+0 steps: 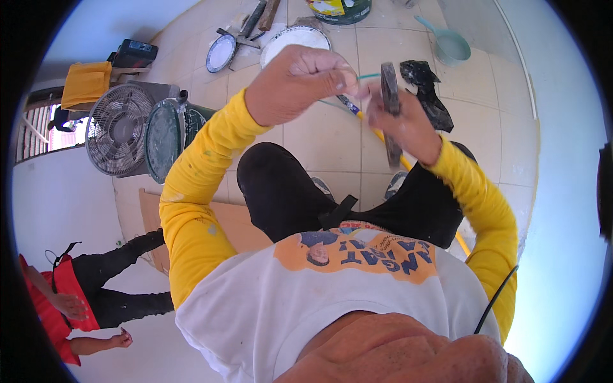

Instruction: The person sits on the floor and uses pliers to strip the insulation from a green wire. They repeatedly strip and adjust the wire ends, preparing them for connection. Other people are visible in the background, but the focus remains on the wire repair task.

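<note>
One thin green strand (369, 76) is spanning the gap btwn the L hand (306, 83) and the R hand (412, 127), above the floor and in front of the wearer's knees. L grip: clenching, thumb and fingers seemingly pinching the strand. R grip: fingers curling about a dark narrow object (389, 89), apparently grasping it; it is standing near-upright, edge-on (disc or bar, can't tell; blur is hiding detail). Step in hand, by judgement: the hands are handling the strand btwn them; the next move is seemingly calling for a firm L pinch and a steady R hold, w/ the strand kept free of snags.

Surface & rm: the pale tiled floor (325, 143) is bearing a yellow pole (407, 163) below the hands, a black plastic bag (429, 96) nr the R hand, a teal dipper (452, 48) and, at far L, a grey fan (120, 129) beside a dark green drum (163, 140). A cardboard sheet (225, 226) is lying L of the knees. A co-worker in red (64, 293) is standing by the L wall.
</note>
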`<state>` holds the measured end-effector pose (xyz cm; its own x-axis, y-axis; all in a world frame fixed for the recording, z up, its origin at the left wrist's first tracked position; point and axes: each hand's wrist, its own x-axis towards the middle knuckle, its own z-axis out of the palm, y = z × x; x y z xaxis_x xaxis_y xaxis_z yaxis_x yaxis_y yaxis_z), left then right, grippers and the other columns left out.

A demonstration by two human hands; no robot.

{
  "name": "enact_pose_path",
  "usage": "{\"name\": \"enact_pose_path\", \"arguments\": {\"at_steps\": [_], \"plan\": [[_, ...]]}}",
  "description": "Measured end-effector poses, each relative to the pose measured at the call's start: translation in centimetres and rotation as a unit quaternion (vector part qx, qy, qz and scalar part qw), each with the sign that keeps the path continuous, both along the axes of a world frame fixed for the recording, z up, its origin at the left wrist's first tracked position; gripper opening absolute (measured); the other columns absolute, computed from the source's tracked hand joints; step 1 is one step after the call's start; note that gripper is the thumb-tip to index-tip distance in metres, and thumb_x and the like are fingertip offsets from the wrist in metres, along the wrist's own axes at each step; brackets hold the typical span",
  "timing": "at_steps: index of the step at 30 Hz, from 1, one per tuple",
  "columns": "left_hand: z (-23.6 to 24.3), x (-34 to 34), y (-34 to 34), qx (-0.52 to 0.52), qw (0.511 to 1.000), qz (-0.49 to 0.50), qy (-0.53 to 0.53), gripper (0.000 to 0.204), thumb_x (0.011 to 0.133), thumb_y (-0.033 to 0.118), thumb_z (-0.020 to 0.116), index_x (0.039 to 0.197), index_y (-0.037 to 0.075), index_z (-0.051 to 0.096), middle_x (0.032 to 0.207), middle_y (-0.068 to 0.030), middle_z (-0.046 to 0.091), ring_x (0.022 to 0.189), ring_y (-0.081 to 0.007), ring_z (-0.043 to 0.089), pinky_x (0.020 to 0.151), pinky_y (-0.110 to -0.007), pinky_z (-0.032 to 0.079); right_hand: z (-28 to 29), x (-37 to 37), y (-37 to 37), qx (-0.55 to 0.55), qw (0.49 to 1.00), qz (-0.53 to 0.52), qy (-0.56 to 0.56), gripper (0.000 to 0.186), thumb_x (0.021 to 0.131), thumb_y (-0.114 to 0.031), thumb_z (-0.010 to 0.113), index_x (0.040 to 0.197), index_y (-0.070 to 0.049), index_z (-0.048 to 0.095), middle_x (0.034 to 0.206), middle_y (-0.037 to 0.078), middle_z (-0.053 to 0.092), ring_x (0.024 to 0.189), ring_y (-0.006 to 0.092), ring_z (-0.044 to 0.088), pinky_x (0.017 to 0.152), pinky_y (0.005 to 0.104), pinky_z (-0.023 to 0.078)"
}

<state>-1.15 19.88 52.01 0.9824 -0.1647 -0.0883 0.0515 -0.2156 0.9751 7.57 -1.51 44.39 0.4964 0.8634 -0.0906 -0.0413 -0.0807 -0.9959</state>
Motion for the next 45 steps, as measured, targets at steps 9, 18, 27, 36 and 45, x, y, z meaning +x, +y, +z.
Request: {"name": "enact_pose_path", "arguments": {"at_steps": [9,18,27,36,45], "plan": [[0.8,-0.2,-2.7,0.228,0.967,-0.008,-0.11,0.021,0.097,0.02,0.059,0.098,-0.001,0.065,0.077,-0.0042,0.061,0.07,-0.0097,0.054,0.065,-0.025,0.046,0.7,-8.6,-10.9,0.017,0.868,-0.053,0.494,0.072,0.069,-0.003,0.064,0.136,-0.004,0.039,0.103,0.007,0.056,0.083,0.0157,0.057,0.074,0.0264,0.049],[0.5,-0.3,-3.2,0.502,0.787,0.032,-0.358,0.012,0.087,0.019,0.066,0.091,0.009,0.063,0.066,-0.007,0.063,0.052,-0.0275,0.059,0.048,-0.034,0.045,2.4,-6.4,-9.0,-0.049,0.967,-0.015,0.248,0.078,0.067,-0.002,0.052,0.144,-0.004,0.034,0.111,0.013,0.057,0.084,0.0145,0.057,0.072,0.0261,0.051],[1.8,-1.0,-4.5,0.549,0.731,0.024,-0.405,0.015,0.081,0.018,0.07,0.092,0.011,0.063,0.069,-0.0061,0.065,0.054,-0.0266,0.06,0.047,-0.036,0.045,1.8,-7.6,-6.7,-0.007,0.996,-0.079,0.033,0.078,0.074,-0.002,0.053,0.148,-0.002,0.029,0.104,0.012,0.057,0.085,0.0188,0.057,0.079,0.0295,0.048],[1.4,-1.0,-4.9,0.558,0.731,0.01,-0.393,0.013,0.081,0.019,0.068,0.087,0.011,0.06,0.066,-0.006,0.062,0.056,-0.026,0.061,0.048,-0.036,0.046,2.8,-7.0,-6.6,-0.023,0.995,-0.085,-0.037,0.074,0.073,-0.008,0.056,0.143,0.002,0.035,0.091,0.015,0.06,0.079,0.0265,0.059,0.079,0.0332,0.048],[1.4,0.0,-4.7,0.571,0.7,-0.025,-0.429,0.021,0.078,0.016,0.071,0.095,0.01,0.063,0.067,-0.0035,0.061,0.055,-0.0217,0.058,0.047,-0.033,0.043,3.4,-5.3,-6.0,-0.052,0.995,-0.075,-0.041,0.052,0.073,-0.013,0.056,0.123,0.001,0.052,0.082,0.019,0.06,0.073,0.0359,0.057,0.072,0.0388,0.048]]}}
